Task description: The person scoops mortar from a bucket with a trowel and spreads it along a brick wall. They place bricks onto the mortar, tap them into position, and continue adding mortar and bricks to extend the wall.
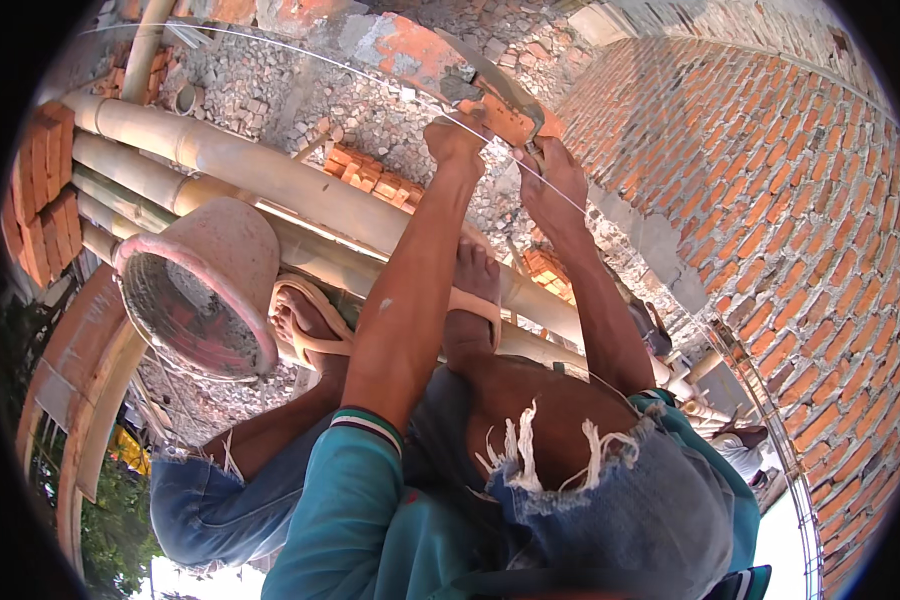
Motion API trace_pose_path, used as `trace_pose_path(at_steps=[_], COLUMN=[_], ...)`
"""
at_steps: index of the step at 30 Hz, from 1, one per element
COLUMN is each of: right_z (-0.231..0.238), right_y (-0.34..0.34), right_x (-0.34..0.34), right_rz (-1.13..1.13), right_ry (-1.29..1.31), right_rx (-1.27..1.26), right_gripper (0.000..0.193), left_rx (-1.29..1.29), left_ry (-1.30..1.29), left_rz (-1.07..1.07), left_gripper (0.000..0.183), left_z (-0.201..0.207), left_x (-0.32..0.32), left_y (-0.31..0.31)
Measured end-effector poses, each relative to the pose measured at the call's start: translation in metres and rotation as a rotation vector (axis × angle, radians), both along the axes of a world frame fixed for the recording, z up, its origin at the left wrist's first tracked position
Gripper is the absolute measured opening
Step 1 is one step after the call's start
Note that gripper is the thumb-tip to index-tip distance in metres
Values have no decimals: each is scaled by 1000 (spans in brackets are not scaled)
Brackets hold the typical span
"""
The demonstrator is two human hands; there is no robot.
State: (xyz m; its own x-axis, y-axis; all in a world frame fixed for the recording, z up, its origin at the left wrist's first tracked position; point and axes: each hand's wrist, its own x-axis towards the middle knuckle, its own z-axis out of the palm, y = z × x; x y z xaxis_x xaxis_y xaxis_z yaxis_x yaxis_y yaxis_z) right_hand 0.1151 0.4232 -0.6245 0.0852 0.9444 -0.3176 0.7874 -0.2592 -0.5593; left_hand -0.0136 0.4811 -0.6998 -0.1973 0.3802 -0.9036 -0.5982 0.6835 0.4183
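Note:
At the far side, over the top of a low brick wall, my left hand [457, 137] is closed on the near left end of an orange brick [507, 120]. Its fingertips are partly hidden. My right hand [555, 188] grips the handle of a trowel [498, 78], whose mortar-smeared blade lies along the brick's far side, pointing up and left. A dab of grey mortar [459, 87] sits beside the brick's left end. The taut white string [370, 76] passes across, close to both hands.
My sandalled feet stand on bamboo poles [240, 155]. A mortar-stained bucket [235, 235] rests on them at left, beside stacked bricks [45, 190]. More bricks [370, 180] lie below amid rubble [240, 85]. A tall brick wall [770, 200] rises at right; another person [745, 455] is partly visible there.

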Motion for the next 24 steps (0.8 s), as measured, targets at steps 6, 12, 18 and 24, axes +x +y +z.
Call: trace_pose_path(at_steps=[6, 12, 18, 24], right_z=[25, 33, 20, 28], right_y=[-14, -49, -68, -58], right_x=[29, 44, 38, 20], right_rz=[-84, -512, -130, 25], right_ry=[-7, 728, 151, -80], right_rx=[-108, -693, -264, -126], right_gripper=[32, 26, 30, 27], left_rx=[88, 318, 324, 388], left_ry=[180, 230, 216, 196], left_rz=[-140, 3, -301, -224], left_gripper=[31, 32, 39, 32], left_z=[7, 26, 34, 30], left_x=[-18, -48, -55, -43], left_y=[0, 6, 13, 5])
